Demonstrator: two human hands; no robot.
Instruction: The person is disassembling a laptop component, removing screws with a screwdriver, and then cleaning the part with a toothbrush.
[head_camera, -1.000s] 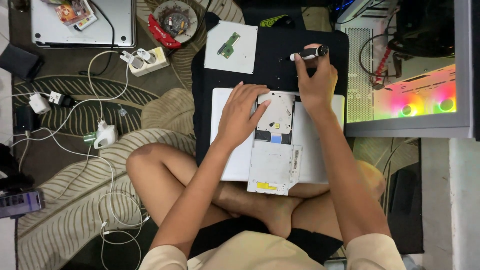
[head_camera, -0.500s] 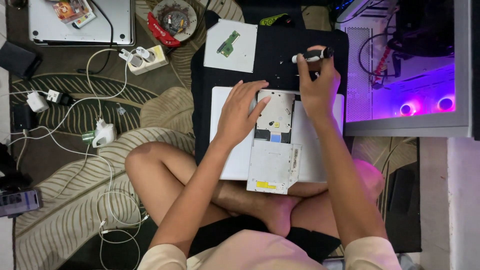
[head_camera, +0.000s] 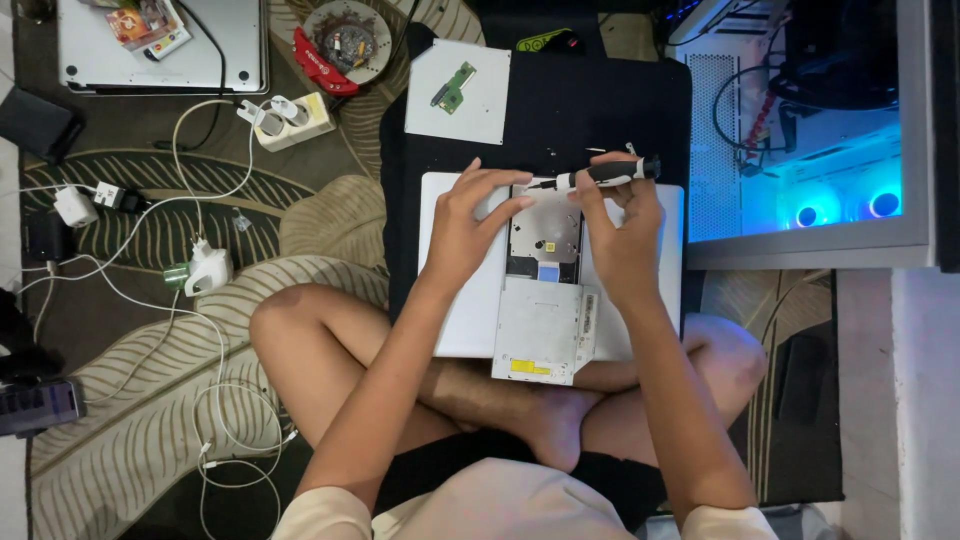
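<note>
On the white laptop (head_camera: 470, 310) lying underside-up across the person's lap, the right hand (head_camera: 622, 235) has drawn back from the black mat beyond it, now gripping the screwdriver (head_camera: 600, 176) level over its optical drive (head_camera: 545, 290), while the left hand (head_camera: 468, 225) stays spread, fingertips pressing beside the drive.

Optical drive (head_camera: 545, 330) on laptop (head_camera: 460, 300) (on lap).

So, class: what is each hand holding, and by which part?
The right hand holds a screwdriver by its handle. The left hand holds nothing; it rests on the white laptop.
</note>
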